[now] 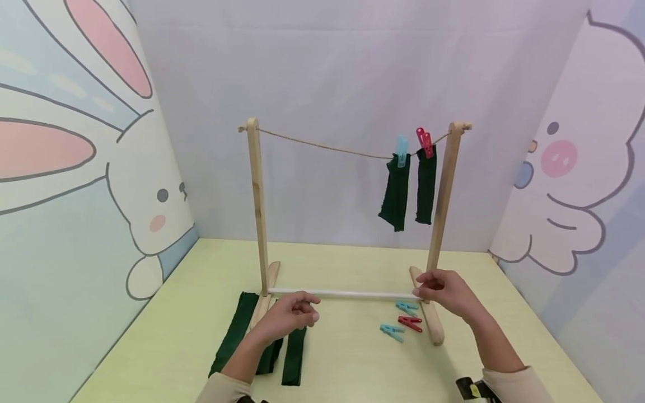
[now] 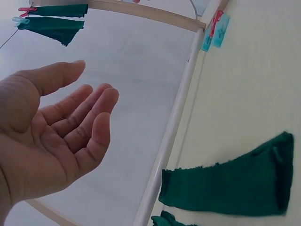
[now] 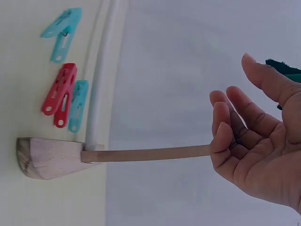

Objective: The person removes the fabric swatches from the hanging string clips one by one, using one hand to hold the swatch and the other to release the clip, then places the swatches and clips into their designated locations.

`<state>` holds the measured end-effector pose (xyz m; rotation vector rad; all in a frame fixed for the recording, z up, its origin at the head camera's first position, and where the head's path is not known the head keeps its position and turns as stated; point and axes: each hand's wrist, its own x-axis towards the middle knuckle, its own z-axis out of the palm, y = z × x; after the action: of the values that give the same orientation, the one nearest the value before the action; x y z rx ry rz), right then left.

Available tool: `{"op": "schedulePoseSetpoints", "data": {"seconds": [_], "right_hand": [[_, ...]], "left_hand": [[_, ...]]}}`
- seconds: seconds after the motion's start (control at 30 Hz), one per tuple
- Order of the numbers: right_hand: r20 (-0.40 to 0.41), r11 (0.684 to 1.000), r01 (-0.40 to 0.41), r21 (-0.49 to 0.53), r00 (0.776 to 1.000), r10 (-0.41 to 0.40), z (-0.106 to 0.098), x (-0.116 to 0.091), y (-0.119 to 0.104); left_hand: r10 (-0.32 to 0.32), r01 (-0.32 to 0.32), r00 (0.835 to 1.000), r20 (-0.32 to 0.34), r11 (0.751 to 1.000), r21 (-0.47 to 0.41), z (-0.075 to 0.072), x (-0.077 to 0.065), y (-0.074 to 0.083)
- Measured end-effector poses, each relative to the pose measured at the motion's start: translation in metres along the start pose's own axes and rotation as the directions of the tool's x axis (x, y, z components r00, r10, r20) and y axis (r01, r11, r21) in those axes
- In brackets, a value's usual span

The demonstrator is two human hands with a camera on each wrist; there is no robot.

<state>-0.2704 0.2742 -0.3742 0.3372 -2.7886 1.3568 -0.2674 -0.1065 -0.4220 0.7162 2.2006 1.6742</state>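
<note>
Already pegged: wide green cloth (image 1: 396,196) under a blue peg (image 1: 401,150), narrow green cloth (image 1: 426,187) under a red peg (image 1: 428,146), both on the string (image 1: 322,148), two o'clock from the stand's (image 1: 257,201) middle.
Left unpegged: loose green cloths (image 1: 294,358) on the bench (image 1: 347,358), seven o'clock; count uncertain, partly hidden.
Loose pegs (image 1: 410,323): two blue, one red, five o'clock.
Left hand (image 1: 284,320): fingers released, half bent, seven o'clock.
Right hand (image 1: 448,292): fingers released, grasping nothing, four o'clock.

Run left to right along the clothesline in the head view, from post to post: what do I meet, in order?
Left wooden post → light-blue clothespin with the wider green cloth → red clothespin with the narrower green cloth → right wooden post.
</note>
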Motion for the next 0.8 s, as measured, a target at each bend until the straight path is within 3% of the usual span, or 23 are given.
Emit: {"op": "schedulePoseSetpoints", "data": {"seconds": [0.17, 0.3, 0.8], "right_hand": [[-0.035, 0.999, 0.016, -0.037, 0.999, -0.017, -0.010, 0.003, -0.011], [-0.078, 0.995, 0.071, -0.076, 0.994, -0.077, -0.019, 0.004, -0.021], [-0.208, 0.966, 0.179, -0.189, 0.954, -0.218, -0.048, 0.013, -0.064]], "left_hand": [[0.059, -0.058, 0.998, -0.029, 0.997, 0.051, 0.003, 0.012, 0.008], [0.092, -0.086, 0.993, -0.078, 0.993, 0.080, 0.004, 0.021, 0.015], [0.197, -0.189, 0.960, -0.199, 0.980, 0.059, 0.005, 0.052, 0.051]]}}
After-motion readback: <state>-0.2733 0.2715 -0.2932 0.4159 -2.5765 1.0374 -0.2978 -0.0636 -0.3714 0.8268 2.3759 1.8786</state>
